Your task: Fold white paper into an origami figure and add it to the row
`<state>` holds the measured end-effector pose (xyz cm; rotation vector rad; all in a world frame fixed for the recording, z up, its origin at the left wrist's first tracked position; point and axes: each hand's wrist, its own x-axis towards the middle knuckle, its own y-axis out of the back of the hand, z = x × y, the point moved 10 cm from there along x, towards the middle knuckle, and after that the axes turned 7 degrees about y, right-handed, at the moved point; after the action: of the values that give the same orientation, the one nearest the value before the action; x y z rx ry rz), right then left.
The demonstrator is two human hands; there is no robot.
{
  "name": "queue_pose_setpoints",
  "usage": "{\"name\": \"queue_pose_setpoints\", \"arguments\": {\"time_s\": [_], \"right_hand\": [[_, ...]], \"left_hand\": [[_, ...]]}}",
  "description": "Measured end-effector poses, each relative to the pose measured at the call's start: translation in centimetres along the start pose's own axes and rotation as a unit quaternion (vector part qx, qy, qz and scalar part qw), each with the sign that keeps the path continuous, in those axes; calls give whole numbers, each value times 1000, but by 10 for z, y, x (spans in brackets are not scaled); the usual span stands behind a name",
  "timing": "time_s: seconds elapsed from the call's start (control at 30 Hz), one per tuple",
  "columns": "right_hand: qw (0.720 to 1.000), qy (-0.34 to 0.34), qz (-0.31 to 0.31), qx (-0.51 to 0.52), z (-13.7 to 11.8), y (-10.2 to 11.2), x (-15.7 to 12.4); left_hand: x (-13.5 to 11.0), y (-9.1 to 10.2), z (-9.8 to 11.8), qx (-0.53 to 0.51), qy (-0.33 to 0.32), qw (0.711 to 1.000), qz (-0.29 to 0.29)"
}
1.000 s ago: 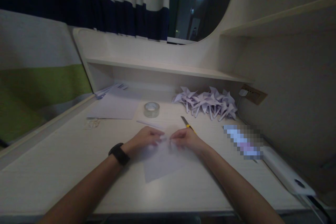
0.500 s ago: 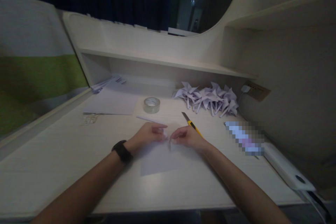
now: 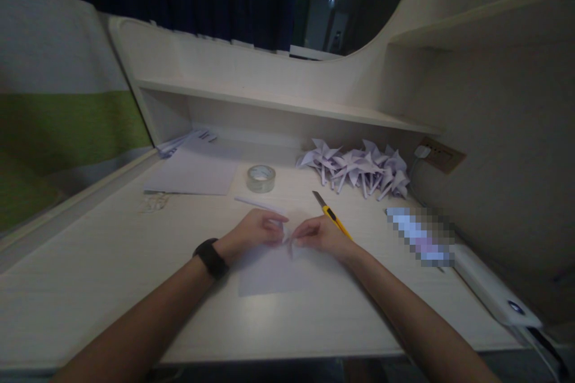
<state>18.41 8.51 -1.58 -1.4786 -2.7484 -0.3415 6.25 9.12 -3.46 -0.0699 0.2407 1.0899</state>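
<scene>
Head view: a flat, white paper sheet (image 3: 267, 278) lies on the pale wooden desk (image 3: 90, 287), below and between both bare hands. At its far end, the right hand (image 3: 324, 234) pinches a small, blurred pale strip (image 3: 291, 249) between thumb and fingertips; the left hand (image 3: 254, 228) curls beside it, its grip too blurred to tell. Just beyond are a thin white paper stick (image 3: 257, 203) and a yellow-handled cutter (image 3: 336, 221), then a clear tape roll (image 3: 261, 186) and heaped white paper pinwheels (image 3: 354, 166).
</scene>
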Motion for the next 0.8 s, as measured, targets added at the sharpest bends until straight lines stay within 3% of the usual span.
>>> {"name": "queue_pose_setpoints", "arguments": {"time_s": [0.8], "right_hand": [[999,-3,30,-32,0,1,0]], "left_hand": [[-11,-4,10,-21,15,1000,15]]}}
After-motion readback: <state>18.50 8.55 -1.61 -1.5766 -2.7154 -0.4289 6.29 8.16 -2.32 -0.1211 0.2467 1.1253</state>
